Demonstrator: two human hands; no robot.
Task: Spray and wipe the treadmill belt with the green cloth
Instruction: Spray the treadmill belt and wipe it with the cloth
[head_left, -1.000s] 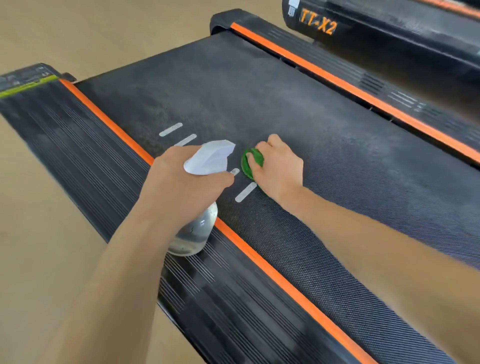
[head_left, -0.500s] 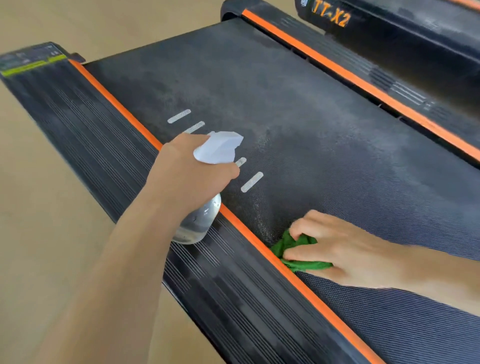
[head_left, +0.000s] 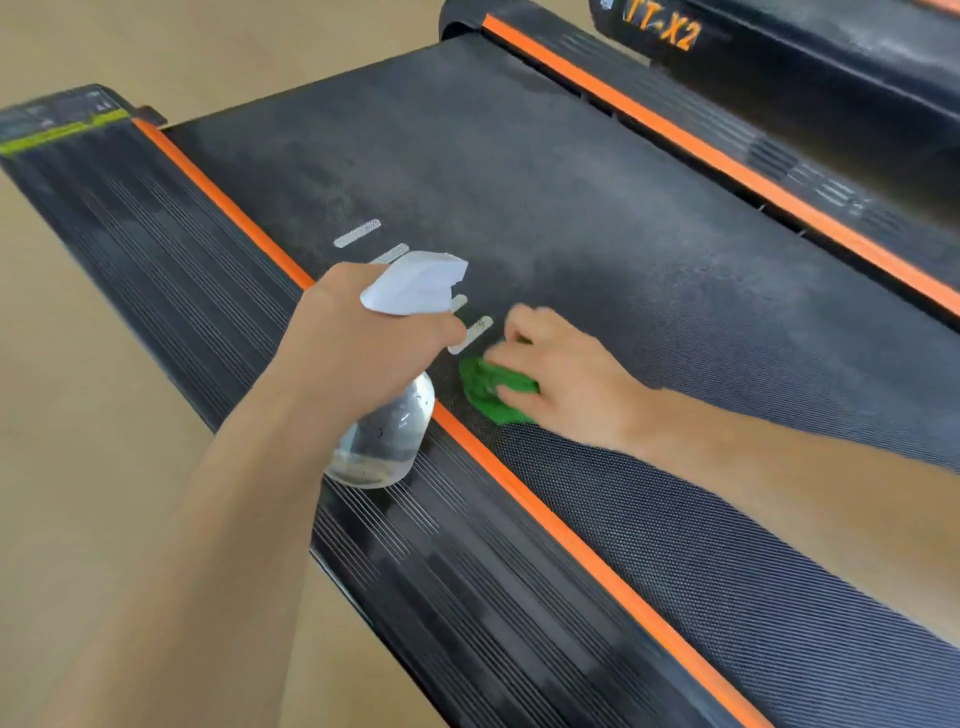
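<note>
While my right hand (head_left: 566, 379) pressed the crumpled green cloth (head_left: 491, 392) at the black textured treadmill belt's (head_left: 571, 208) nine-o'clock edge, my left hand (head_left: 358, 343) gripped the clear plastic spray bottle (head_left: 387, 436); wet patches risked slipping.

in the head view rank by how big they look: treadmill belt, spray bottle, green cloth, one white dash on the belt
1. treadmill belt
2. spray bottle, partly hidden by the left hand
3. green cloth, mostly under the right hand, so its full size is unsure
4. white dash

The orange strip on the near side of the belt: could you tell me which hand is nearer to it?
Left. The left hand holds the spray bottle right over the orange strip. The right hand presses the green cloth on the belt, just beside it.
</note>
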